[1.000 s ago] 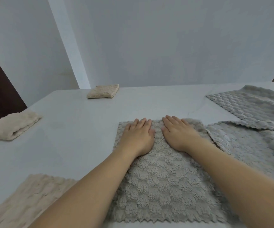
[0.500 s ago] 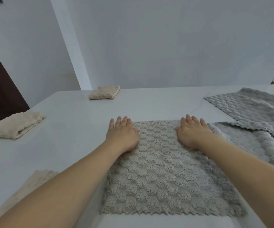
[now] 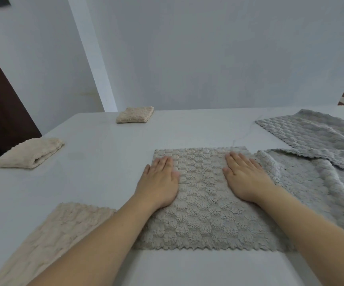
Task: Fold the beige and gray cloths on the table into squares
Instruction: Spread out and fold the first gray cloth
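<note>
Since half a second ago both hands have slid a little toward the near side of the gray cloth (image 3: 204,205), and the left hand, which hung over the cloth's left edge, now lies farther onto it; the cloth itself lies where it did.

Nearest, left of the left forearm, a beige cloth (image 3: 49,242) lies spread flat on the table (image 3: 96,168), its right edge just beside that arm. The gray cloth lies flat between and under both hands, its zigzag near edge below the wrists and its far edge just past the fingertips.

The left hand (image 3: 159,183) rests palm down on the cloth's left side, fingers straight and together, gripping nothing; its outer edge is about level with the cloth's left border. The right hand (image 3: 245,178) rests palm down on the right side, fingers straight and slightly spread, also gripping nothing. A bare strip of cloth shows between the two hands.

Right of the right hand, a second gray cloth (image 3: 315,193) lies rumpled, touching or slightly overlapping the first one's right edge. Beyond it, a third gray cloth (image 3: 311,133) lies spread, its near edge over the rumpled one.

Far left of the left hand, a folded beige cloth (image 3: 30,152) sits near the table's edge. Farther off, beyond the left hand, a small beige square (image 3: 135,114) sits at the table's far side.
</note>
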A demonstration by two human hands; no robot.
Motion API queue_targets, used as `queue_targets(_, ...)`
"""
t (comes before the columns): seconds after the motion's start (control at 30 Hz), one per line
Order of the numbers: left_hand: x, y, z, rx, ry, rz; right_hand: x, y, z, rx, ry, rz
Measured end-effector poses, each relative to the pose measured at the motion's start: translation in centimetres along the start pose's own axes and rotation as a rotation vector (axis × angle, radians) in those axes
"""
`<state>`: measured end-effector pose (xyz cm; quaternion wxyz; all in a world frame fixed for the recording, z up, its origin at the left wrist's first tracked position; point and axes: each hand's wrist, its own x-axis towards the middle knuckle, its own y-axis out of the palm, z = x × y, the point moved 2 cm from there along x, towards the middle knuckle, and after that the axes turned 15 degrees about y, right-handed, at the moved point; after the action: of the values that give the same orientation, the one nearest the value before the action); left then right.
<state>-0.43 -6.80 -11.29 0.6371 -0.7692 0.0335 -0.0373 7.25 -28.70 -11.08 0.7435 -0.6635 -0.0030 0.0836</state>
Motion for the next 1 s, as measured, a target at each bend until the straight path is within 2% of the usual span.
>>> queue_targets(0.13,-0.4,-0.9,0.3,0.117,-0.056,0.025,-0.7,-1.1,-0.8,-0.006,0.111,0.028)
queue_targets(0.27,-2.0,-1.4,-4.2,0.029,0.026,-0.072,-4.2,-1.6,1.7,0.031,0.010,-0.033)
queue_targets(0.37,-4.8,0.6,-6.3,0.015,0.103,-0.040,-7.0,0.2,2.5,0.071,-0.051,-0.007)
queue_targets(0.57,-6.7,0.6,-3.4,0.019,0.083,-0.019,-7.6,1.0,-0.7,0.043,-0.011,-0.043)
queue_targets(0.67,-8.3,0.2,-1.7,0.010,0.000,0.017,-8.1,0.8,-3.0,0.054,0.072,-0.028)
queue_targets(0.77,-8.4,-0.5,-1.8,0.112,-0.038,0.041,-8.4,0.2,-2.9,0.022,0.125,-0.030)
queue_targets(0.9,-7.9,-0.7,-5.6,0.019,0.069,-0.044,-9.9,-0.4,0.7,0.049,-0.004,-0.089)
queue_targets(1.0,-9.1,1.0,-7.8,0.017,0.164,-0.011,-11.8,1.3,2.3,0.054,-0.123,-0.066)
